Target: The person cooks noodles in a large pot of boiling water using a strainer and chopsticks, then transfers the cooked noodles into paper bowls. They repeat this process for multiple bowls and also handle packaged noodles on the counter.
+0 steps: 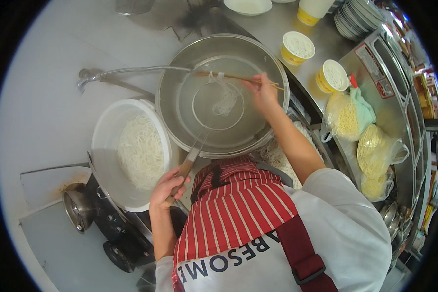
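My right hand (264, 93) grips long wooden chopsticks (237, 77) over a large round metal pot (163, 95). A few white noodles (224, 100) hang from the chopsticks inside the pot. My left hand (169, 186) is closed around the wooden handle (185, 168) of a strainer, whose round rim (219, 129) lies within the pot below the noodles. Left of the pot stands a white plastic bucket (104, 135) with many white noodles (140, 151) in it. A metal faucet hose (142, 68) reaches from the wall to over the pot.
Yellow-and-white paper cups (297, 47) with white noodles stand on the steel counter (270, 27) at upper right, near stacked plates (357, 18). Bags of yellow noodles (346, 116) lie at right. A metal pan (76, 210) and a black stove (111, 215) are at lower left.
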Demonstrator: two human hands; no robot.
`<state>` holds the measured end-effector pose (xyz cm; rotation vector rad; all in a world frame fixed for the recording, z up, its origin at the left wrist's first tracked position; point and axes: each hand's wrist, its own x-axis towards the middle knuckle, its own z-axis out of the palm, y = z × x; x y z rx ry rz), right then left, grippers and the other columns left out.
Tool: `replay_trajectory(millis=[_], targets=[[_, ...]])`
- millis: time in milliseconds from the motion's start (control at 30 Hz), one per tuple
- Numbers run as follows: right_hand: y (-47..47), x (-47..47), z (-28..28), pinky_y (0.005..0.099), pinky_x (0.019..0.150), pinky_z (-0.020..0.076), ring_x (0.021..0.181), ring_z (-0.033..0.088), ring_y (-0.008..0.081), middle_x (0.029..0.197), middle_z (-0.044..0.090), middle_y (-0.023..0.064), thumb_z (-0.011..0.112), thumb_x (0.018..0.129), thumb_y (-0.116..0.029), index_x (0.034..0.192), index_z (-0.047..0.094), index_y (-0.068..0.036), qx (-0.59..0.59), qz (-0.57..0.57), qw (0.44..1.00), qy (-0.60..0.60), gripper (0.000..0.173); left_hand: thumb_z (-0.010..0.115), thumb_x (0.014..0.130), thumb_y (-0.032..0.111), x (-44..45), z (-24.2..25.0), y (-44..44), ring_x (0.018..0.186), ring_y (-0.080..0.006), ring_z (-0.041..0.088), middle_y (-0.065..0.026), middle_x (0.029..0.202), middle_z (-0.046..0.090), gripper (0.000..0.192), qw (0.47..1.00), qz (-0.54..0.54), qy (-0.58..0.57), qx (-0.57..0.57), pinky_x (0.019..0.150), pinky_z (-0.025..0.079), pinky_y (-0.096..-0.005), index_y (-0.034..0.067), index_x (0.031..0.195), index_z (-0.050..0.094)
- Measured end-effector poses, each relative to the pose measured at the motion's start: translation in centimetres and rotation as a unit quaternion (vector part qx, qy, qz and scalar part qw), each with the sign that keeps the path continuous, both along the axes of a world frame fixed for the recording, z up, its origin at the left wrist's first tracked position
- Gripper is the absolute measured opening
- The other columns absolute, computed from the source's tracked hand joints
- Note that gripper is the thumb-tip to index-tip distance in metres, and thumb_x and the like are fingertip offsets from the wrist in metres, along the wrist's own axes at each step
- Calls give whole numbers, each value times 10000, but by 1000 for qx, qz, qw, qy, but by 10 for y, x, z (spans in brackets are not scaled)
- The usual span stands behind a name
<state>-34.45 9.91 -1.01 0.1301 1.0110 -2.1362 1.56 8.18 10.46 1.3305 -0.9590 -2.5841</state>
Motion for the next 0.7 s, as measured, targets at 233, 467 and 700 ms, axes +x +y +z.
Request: replay_trajectory(millis=[233, 467, 700], targets=[[34, -22, 88, 309, 665, 549, 758, 610, 306, 831, 559, 180, 401, 905, -268, 791, 490, 33, -38, 82, 985, 145, 334, 471, 805, 57, -61, -43, 0, 521, -62, 424, -79, 840, 521, 298, 998, 36, -7, 43, 368, 335, -144, -7, 1091, 413], [56, -15, 87, 264, 617, 528, 703, 622, 215, 826, 584, 151, 446, 888, -266, 796, 517, 27, 199, 161, 903, 344, 315, 449, 795, 23, -77, -44, -5, 539, -66, 412, -86, 837, 500, 393, 996, 37, 47, 64, 378, 340, -138, 8, 1177, 358], [169, -125, 77, 330, 615, 525, 713, 601, 251, 808, 580, 131, 416, 887, -328, 802, 528, -20, 194, -39, 971, 133, 338, 461, 788, 32, -64, -25, 3, 516, -77, 406, -93, 839, 507, 419, 1000, 12, 15, -1, 376, 318, -158, -19, 1191, 358]])
